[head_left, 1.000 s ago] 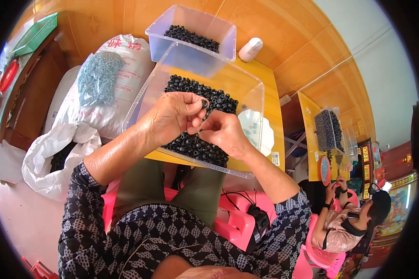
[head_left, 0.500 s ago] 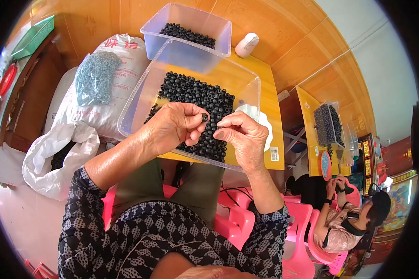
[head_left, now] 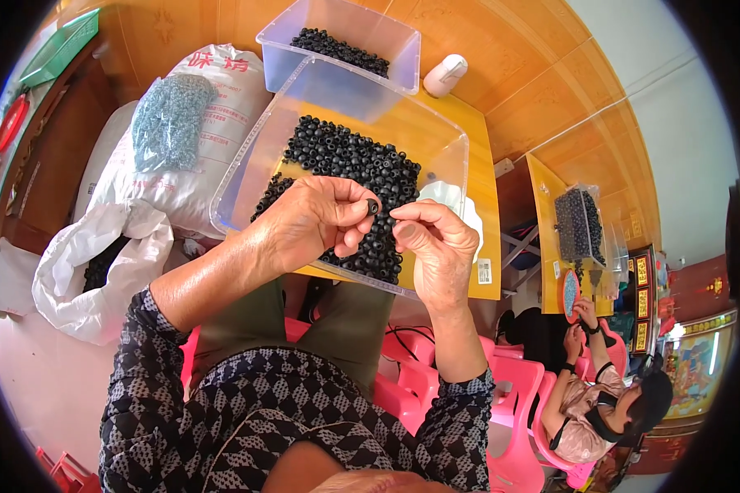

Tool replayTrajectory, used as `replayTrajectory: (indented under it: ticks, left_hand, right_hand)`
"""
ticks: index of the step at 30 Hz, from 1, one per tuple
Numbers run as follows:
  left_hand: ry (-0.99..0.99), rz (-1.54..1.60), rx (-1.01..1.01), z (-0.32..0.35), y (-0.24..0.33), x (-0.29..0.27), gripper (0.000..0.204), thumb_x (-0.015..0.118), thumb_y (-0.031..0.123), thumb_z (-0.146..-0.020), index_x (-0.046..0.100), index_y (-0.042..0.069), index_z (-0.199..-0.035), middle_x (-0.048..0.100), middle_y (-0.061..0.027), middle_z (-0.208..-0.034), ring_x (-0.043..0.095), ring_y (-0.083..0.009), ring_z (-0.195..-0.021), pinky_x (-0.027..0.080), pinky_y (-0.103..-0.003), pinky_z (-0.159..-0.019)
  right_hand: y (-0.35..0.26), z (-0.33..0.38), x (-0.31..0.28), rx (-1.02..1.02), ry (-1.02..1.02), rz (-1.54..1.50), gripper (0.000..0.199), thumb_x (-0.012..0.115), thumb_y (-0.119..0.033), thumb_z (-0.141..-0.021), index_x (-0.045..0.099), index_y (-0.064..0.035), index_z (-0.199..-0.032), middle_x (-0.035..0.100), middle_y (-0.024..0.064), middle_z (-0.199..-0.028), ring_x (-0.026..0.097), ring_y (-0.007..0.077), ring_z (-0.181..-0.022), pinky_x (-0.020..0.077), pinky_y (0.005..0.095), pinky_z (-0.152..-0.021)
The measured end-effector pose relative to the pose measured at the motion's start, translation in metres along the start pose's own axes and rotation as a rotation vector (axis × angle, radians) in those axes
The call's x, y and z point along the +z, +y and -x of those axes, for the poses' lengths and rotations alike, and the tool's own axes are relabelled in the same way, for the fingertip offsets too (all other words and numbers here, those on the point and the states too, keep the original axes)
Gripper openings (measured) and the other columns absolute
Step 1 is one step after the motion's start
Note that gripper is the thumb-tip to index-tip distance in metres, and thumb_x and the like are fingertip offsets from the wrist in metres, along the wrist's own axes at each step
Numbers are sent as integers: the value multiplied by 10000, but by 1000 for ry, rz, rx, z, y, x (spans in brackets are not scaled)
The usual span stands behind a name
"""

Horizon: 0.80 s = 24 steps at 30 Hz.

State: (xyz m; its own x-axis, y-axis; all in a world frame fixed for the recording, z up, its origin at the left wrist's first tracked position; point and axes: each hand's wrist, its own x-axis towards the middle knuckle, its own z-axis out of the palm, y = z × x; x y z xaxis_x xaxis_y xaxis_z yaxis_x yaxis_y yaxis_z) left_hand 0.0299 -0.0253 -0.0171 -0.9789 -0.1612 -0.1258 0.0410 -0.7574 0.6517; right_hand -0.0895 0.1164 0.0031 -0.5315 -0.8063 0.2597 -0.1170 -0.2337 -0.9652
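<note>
Between the thumb and index finger of my left hand [head_left: 308, 222] is a small black ring-shaped piece [head_left: 373, 207], its hole showing. Just to the right of it my right hand [head_left: 440, 255] has thumb and index finger brought together in a pinch. Whether anything tiny sits between those fingertips I cannot make out; they look slightly apart from the ring. Both hands are over the near part of a clear plastic bin [head_left: 432, 135]. A heap of similar black pieces [head_left: 337, 148] lies in it, partly hidden by my hands.
Behind stands a second clear bin [head_left: 403, 53] holding black pieces, with a white bottle [head_left: 446, 76] beside it. A white dish [head_left: 473, 230] sits right of my bin. Sacks [head_left: 234, 156] and an open white bag [head_left: 144, 283] are left. A co-worker [head_left: 600, 411] sits at the right.
My hands keep nearly the same pose; my right fingertips are a little closer to the ring. The view has shifted slightly. The co-worker's hand has moved to the red-rimmed dish.
</note>
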Motion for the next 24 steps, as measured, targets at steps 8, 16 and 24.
replayTrajectory:
  ticks: [8, 16, 24]
  left_hand:
    - [44, -21, -6, 0, -2, 0, 178, 578, 150, -839, 536, -4, -919, 531, -60, -712, 466, -138, -541, 347, -251, -487]
    - [44, -37, -18, 0, 0, 2, 175, 601, 139, -820, 548, 4, -918, 559, -61, -701, 514, -143, -529, 373, -251, -471]
    - [44, -3, 0, 1, 0, 1, 159, 605, 113, -817, 553, 4, -920, 583, -76, -710, 548, -148, -541, 398, -256, -471]
  right_hand:
    - [-1, 1, 4, 133, 80, -90, 112, 650, 4, -767, 626, 18, -875, 604, 27, -731, 544, 76, -624, 466, 186, -571]
    - [1, 2, 12, 8, 105, -38, 131, 637, 39, -754, 601, 30, -879, 608, 78, -839, 559, 102, -681, 472, 220, -605]
    - [4, 2, 24, -80, 155, -103, 143, 648, 79, -736, 601, 16, -856, 591, 48, -841, 535, 83, -727, 448, 200, -670]
